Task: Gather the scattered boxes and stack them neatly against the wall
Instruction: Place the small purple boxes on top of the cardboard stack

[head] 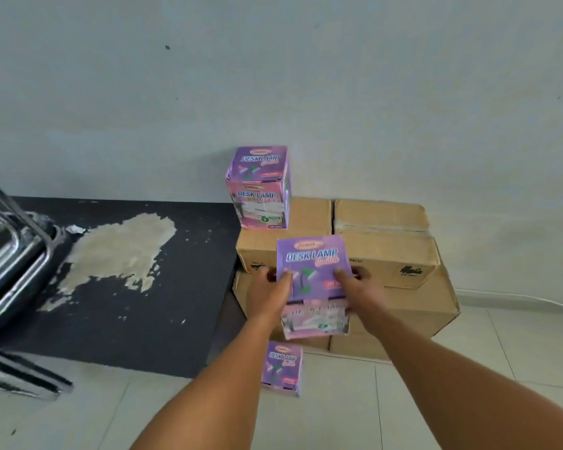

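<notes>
Where the pale tiled floor (468, 401) meets a plain whitish wall (273, 76), a dark mat (127, 303) lies at left, its top worn through in a large beige patch (121, 251). Chrome tubular legs (10, 254) of some folded furniture stand at the far left edge.

Brown cartons (387, 248): corrugated cardboard, stacked in two tiers against the wall, tape across the upper lids, small black print on the front faces.

Item 1, stacked lamp box (260, 186): purple-and-pink carton lettered "DESK LAMP", upright on the left rear corner of the upper cartons, close to the wall.

Item 2, held lamp box (312, 284): same purple printing with a green lamp picture, pink lower face, somewhat blurred. It is raised in front of the brown cartons, tilted so its lid faces the camera. Left hand (273, 293) grasps its left side, thumb over the top face, fingers out of sight behind. Right hand (358, 287) grasps the right side likewise, thumb on top, fingers wrapped round the far edge.

Item 3, floor lamp box (283, 368): same design, resting on the tiles just before the lower carton, directly beneath the held box and between the two forearms.
</notes>
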